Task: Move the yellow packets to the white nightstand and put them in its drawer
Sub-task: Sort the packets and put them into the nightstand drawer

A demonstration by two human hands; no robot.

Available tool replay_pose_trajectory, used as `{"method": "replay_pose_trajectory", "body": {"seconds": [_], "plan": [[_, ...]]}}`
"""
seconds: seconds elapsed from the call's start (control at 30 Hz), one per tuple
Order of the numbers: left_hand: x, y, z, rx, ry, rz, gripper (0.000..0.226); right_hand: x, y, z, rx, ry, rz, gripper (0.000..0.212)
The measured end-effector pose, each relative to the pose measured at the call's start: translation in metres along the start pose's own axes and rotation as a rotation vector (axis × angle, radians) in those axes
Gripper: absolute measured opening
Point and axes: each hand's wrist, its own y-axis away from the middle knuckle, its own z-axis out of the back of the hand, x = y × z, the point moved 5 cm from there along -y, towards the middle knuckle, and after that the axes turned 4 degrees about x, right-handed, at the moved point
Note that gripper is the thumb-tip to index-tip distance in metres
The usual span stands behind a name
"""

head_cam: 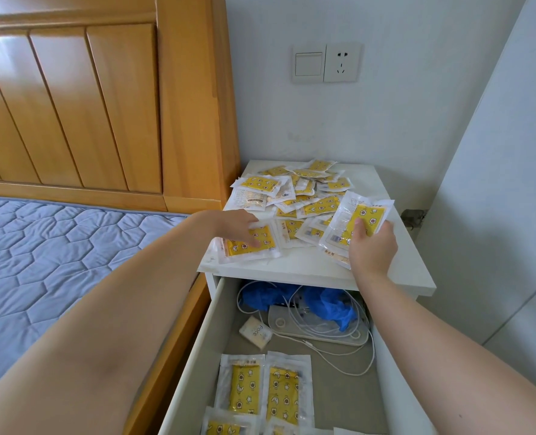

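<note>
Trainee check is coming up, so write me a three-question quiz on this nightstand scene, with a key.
1. True or false: the right hand grips yellow packets.
2. The left hand rests on a packet lying: A) in the drawer, B) on the nightstand top, C) on the bed.
3. Fill in: the drawer is ___.
Key: 1 true; 2 B; 3 open.

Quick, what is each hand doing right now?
Left hand: open, fingers pressing on a yellow packet on the nightstand.
Right hand: closed, holding a stack of yellow packets.
</note>
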Motion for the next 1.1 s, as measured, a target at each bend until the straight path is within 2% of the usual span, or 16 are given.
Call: {"method": "replay_pose_trajectory", "body": {"seconds": [0.17,0.3,0.5,0.57,0.7,0.77,0.87,0.97,1.03,1.1], "plan": [[-0.003,0.0,0.004,-0.052,-0.129,0.04,0.078,0.0,0.0,-0.001,0.009,0.007,0.01,0.03],[-0.004,-0.001,0.006,-0.139,-0.098,0.044,0.079,-0.001,0.0,-0.003,0.017,0.02,0.028,0.031],[-0.017,0.017,-0.003,-0.306,-0.044,0.016,0.061,0.001,0.001,-0.006,0.038,0.034,0.032,0.03],[-0.021,0.024,-0.011,-0.335,0.098,0.002,0.052,0.005,0.004,-0.005,0.036,0.033,0.05,0.028],[-0.028,0.046,-0.028,-0.439,0.592,-0.061,0.026,0.011,0.013,-0.002,0.037,-0.004,0.086,0.022],[-0.034,0.055,-0.042,-0.456,0.725,-0.092,0.024,0.012,0.018,0.006,-0.011,-0.062,0.065,0.023],[-0.044,0.069,-0.068,-0.417,0.826,-0.149,0.017,0.01,0.033,0.025,-0.116,-0.197,0.021,0.02],[-0.048,0.073,-0.107,-0.174,1.058,-0.2,0.012,0.001,0.055,0.041,-0.098,-0.264,0.022,0.014],[-0.044,0.066,-0.139,-0.038,1.094,-0.124,0.014,-0.006,0.069,0.047,-0.007,-0.265,0.076,0.012],[-0.031,0.054,-0.168,-0.05,1.064,0.029,0.018,-0.014,0.083,0.051,0.103,-0.172,0.192,0.01]]}}
